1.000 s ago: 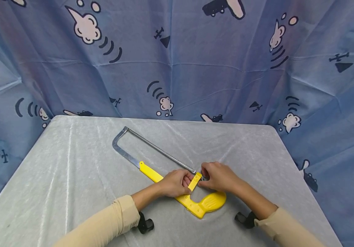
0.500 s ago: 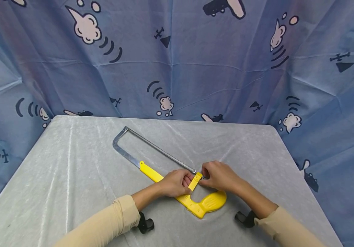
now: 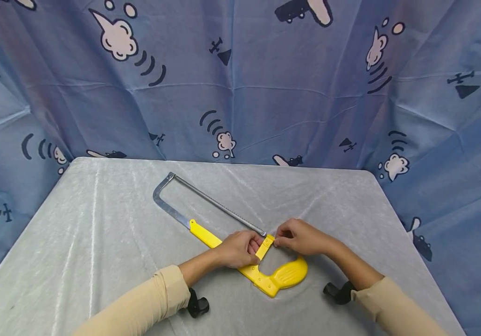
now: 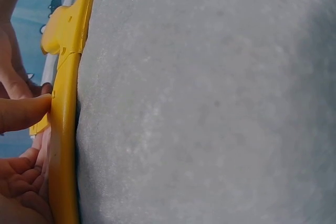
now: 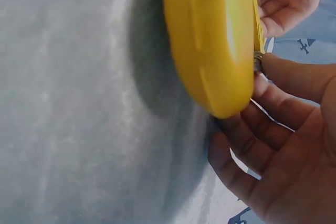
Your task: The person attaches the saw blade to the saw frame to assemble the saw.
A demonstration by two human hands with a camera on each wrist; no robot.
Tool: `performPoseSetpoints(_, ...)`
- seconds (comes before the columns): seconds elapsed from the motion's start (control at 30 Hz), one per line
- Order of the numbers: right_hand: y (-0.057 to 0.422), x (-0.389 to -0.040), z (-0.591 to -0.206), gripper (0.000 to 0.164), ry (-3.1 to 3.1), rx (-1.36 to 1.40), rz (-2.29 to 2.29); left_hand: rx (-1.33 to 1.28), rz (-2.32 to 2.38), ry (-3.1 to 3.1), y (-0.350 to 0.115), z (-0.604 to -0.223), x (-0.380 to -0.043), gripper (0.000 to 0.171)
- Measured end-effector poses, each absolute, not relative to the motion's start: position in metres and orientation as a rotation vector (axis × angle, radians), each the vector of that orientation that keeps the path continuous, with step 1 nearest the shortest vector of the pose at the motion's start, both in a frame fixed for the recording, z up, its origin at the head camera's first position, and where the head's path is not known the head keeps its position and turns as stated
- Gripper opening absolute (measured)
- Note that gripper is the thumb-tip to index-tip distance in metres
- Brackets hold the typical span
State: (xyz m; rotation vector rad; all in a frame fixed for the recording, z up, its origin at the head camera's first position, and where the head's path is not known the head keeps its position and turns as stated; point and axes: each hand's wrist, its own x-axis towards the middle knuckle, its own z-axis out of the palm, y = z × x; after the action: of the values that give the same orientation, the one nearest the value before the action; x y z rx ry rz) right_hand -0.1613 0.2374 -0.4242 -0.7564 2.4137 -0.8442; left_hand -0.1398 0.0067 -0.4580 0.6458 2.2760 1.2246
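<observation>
A hacksaw (image 3: 204,233) with a yellow and silver frame lies on the table, its toothed blade (image 3: 219,204) turned toward the far side. My left hand (image 3: 236,249) holds the frame near the short yellow arm (image 3: 264,248) at the blade's near end. In the left wrist view the left thumb (image 4: 23,114) presses on the yellow frame. My right hand (image 3: 303,237) pinches a small metal nut (image 5: 257,61) just beyond that arm, between thumb and forefinger. The nut is mostly hidden in the head view. The yellow handle (image 3: 290,274) sits below the right hand.
A grey cloth covers the table (image 3: 110,233). Behind it and at both sides hangs a blue patterned curtain (image 3: 248,93). Black camera mounts (image 3: 198,305) are strapped at both wrists.
My right hand has turned and its wrist shifted slightly right and outward, fingertips staying at the nut. The left hand and the hacksaw have stayed in place.
</observation>
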Motion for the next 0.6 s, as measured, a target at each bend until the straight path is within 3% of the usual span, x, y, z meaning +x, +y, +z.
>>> performPoseSetpoints(0.6,0.2454,-0.1677,-0.4302,0.016,2.25,-0.78,-0.991,0.64,1.223,2.27,0.0068,-0.4564,-0.1386,0.028)
